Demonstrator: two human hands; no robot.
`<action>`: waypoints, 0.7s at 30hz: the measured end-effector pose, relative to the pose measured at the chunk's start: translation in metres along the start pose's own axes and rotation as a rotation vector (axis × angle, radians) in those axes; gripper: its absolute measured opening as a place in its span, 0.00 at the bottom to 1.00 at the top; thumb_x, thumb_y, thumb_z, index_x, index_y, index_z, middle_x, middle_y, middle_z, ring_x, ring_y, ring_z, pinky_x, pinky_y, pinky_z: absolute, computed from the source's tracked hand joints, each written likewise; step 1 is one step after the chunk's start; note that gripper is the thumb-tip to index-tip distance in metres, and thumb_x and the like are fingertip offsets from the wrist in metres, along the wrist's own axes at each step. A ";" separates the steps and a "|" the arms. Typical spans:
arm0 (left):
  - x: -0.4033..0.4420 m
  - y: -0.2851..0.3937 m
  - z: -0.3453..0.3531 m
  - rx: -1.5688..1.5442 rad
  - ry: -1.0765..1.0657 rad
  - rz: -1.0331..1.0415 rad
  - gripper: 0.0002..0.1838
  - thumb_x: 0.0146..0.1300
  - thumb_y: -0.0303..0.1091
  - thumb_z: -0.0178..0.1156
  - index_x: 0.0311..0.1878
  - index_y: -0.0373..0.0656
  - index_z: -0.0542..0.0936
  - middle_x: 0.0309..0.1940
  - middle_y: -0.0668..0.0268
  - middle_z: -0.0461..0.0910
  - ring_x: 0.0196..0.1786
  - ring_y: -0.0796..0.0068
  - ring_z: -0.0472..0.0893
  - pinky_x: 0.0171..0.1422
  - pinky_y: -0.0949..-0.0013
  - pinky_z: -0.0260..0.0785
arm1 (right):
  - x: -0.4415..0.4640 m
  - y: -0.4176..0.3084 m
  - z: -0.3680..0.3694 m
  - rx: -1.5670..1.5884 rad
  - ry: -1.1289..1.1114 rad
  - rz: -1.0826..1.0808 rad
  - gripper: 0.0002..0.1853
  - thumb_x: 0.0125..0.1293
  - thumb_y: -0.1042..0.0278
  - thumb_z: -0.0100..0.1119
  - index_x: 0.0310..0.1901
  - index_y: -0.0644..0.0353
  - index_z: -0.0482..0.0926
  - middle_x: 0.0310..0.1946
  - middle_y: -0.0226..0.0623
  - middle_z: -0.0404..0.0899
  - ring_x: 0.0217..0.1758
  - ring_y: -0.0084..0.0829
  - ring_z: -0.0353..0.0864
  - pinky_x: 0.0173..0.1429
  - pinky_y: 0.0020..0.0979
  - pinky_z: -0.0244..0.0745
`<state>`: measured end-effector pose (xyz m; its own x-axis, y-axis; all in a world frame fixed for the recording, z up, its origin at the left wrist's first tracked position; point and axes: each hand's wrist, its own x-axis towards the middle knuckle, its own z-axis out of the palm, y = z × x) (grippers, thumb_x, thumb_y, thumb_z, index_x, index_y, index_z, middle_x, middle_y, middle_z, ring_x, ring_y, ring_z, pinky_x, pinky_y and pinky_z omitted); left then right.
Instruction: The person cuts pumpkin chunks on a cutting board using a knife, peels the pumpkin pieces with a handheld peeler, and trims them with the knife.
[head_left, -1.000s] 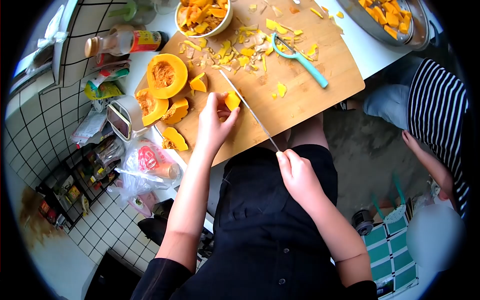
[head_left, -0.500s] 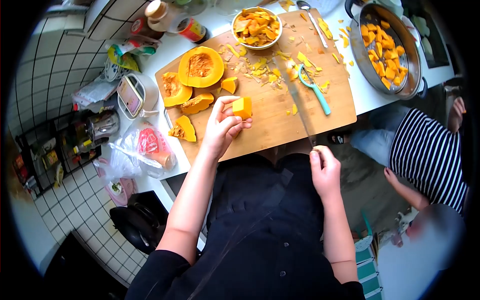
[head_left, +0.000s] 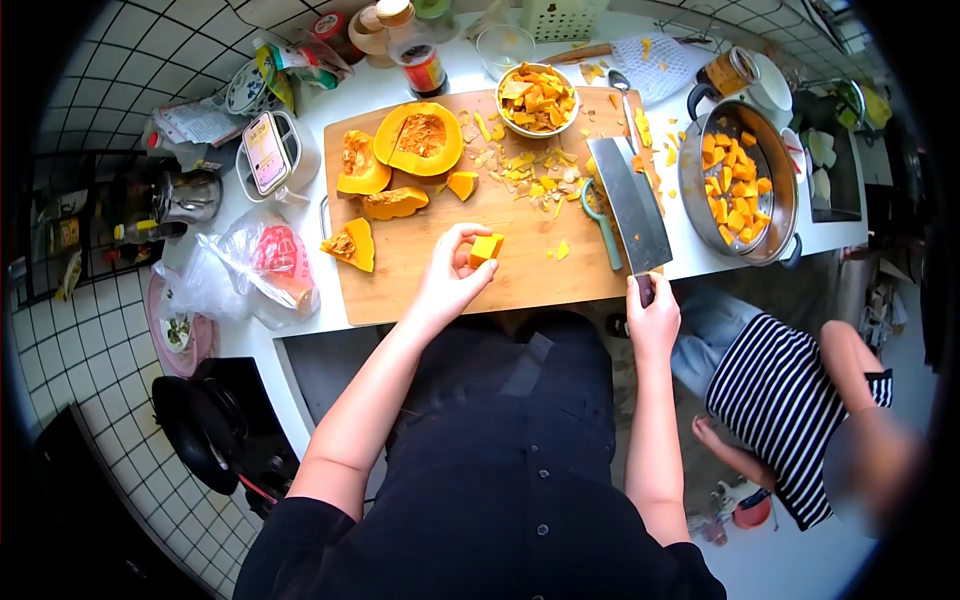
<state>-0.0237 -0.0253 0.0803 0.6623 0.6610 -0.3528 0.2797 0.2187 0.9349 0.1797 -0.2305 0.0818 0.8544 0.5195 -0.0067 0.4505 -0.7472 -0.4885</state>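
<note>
Between the fingers of my left hand (head_left: 450, 278) is a small orange pumpkin chunk (head_left: 485, 249), held just above the wooden cutting board (head_left: 530, 225). My right hand (head_left: 654, 315) grips a cleaver (head_left: 632, 210) by its dark handle; the broad blade lies over the board's right edge. Partly under the blade is a teal peeler (head_left: 608, 240). A pumpkin half (head_left: 418, 138) with seeds and several cut wedges (head_left: 350, 245) rest on the board's left side. Peel scraps (head_left: 535, 180) are scattered across its upper middle.
A bowl of peelings (head_left: 538, 100) stands at the board's back edge. To the right, a steel pot (head_left: 690, 180) holds pumpkin chunks. A spoon (head_left: 628, 110) lies between them. A phone (head_left: 265, 155) and plastic bags (head_left: 270, 265) are at left. Another person in a striped top (head_left: 775, 400) is at right.
My right hand has turned the cleaver so its blade face shows, and moved it right. My left hand still holds the chunk, now lower. The view has shifted and the other person's arm has moved.
</note>
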 end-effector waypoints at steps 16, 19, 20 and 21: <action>0.063 0.034 0.101 0.753 0.464 0.675 0.19 0.53 0.35 0.67 0.47 0.42 0.74 0.44 0.56 0.70 0.50 0.55 0.70 0.56 0.58 0.63 | 0.051 0.037 -0.064 -0.105 -0.101 -0.517 0.17 0.54 0.66 0.67 0.42 0.64 0.76 0.32 0.43 0.81 0.35 0.42 0.82 0.40 0.36 0.78; 0.104 0.059 0.130 0.812 0.402 0.830 0.19 0.51 0.40 0.69 0.45 0.45 0.77 0.43 0.58 0.71 0.48 0.57 0.70 0.54 0.59 0.64 | 0.063 0.041 -0.074 -0.098 -0.115 -0.568 0.17 0.53 0.66 0.67 0.42 0.64 0.76 0.32 0.44 0.81 0.36 0.42 0.82 0.41 0.35 0.77; 0.119 0.061 0.137 0.848 0.364 0.857 0.17 0.51 0.41 0.69 0.43 0.50 0.79 0.43 0.59 0.71 0.48 0.58 0.71 0.54 0.59 0.65 | 0.068 0.041 -0.078 -0.109 -0.117 -0.594 0.17 0.52 0.66 0.68 0.42 0.64 0.76 0.33 0.44 0.81 0.36 0.42 0.82 0.42 0.35 0.77; 0.134 0.062 0.143 0.849 0.326 0.898 0.13 0.51 0.40 0.68 0.40 0.51 0.80 0.40 0.61 0.70 0.47 0.59 0.71 0.53 0.60 0.66 | 0.071 0.043 -0.081 -0.112 -0.116 -0.610 0.17 0.52 0.66 0.68 0.42 0.65 0.76 0.33 0.44 0.81 0.36 0.42 0.82 0.42 0.35 0.77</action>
<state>0.1817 -0.0259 0.0853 0.6822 0.5082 0.5257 0.2584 -0.8402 0.4768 0.2811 -0.2594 0.1314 0.4047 0.9027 0.1464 0.8776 -0.3383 -0.3398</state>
